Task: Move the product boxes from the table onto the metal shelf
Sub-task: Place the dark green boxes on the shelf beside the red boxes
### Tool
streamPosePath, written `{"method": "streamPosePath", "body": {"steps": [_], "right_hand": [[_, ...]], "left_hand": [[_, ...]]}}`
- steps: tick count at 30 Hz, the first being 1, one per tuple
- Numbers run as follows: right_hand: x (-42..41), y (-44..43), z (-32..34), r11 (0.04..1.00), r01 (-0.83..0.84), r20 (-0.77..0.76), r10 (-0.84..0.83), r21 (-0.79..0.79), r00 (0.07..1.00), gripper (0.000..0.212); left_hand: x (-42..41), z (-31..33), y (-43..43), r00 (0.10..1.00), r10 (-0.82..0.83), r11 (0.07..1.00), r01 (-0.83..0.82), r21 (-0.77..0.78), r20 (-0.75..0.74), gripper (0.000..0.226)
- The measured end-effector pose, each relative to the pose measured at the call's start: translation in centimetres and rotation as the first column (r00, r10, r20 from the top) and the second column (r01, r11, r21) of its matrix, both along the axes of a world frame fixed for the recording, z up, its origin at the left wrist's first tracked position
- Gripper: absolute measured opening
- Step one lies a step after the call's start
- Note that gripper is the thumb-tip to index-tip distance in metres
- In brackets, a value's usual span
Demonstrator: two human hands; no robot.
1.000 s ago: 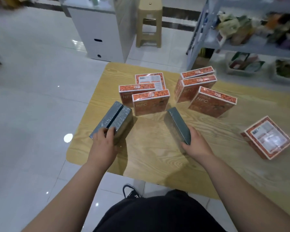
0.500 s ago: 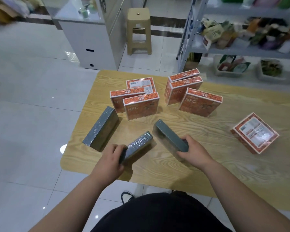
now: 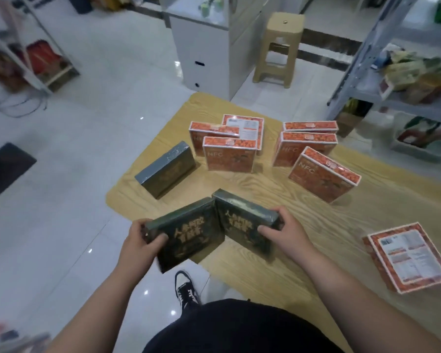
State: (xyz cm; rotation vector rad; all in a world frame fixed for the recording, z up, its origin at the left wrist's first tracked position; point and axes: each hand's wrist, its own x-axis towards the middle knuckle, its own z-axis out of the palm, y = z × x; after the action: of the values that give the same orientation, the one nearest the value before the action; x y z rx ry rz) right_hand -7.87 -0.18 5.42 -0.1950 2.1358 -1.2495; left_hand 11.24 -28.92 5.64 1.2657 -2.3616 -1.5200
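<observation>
Dark boxes (image 3: 166, 169): three; orange boxes (image 3: 229, 159): seven. Left hand (image 3: 140, 245) and right hand (image 3: 288, 235) fingers each clasp one dark box, long axes converging, inner ends touching.

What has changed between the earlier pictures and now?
The left hand pulled the left dark box away from its twin; the right hand kept the right dark box. Both are now tilted up, faces toward the camera, edges meeting. The third dark box and the orange boxes stayed on the table.

Glossy white tiled floor (image 3: 87, 149), white cabinet (image 3: 204, 54), beige plastic stool (image 3: 278, 47), possibly a dark mat (image 3: 3, 169)
</observation>
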Motion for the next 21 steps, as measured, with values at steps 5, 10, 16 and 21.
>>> {"method": "streamPosePath", "body": {"steps": [5,10,16,21], "right_hand": [[-0.2,-2.9,-0.1,0.988,-0.060,0.137,0.080,-0.146,0.987,0.023],[3.5,-9.0,0.0,0.964,-0.229,0.143,0.248,-0.138,0.958,0.019],[11.0,-17.2,1.6,0.906,-0.409,0.128,0.420,-0.109,0.898,0.012],[17.1,-24.8,4.1,0.870,-0.485,0.047,0.490,-0.084,0.871,0.019]], "left_hand": [[5.8,2.6,2.4,0.877,0.474,0.880,-0.469,0.076,-0.080,0.018],[14.4,3.4,2.2,0.725,0.687,0.726,-0.686,0.044,-0.037,0.021],[25.8,5.4,0.4,0.591,0.807,0.588,-0.805,-0.078,-0.007,0.040],[35.1,5.2,-1.8,0.446,0.895,0.447,-0.893,-0.046,0.030,0.039]]}}
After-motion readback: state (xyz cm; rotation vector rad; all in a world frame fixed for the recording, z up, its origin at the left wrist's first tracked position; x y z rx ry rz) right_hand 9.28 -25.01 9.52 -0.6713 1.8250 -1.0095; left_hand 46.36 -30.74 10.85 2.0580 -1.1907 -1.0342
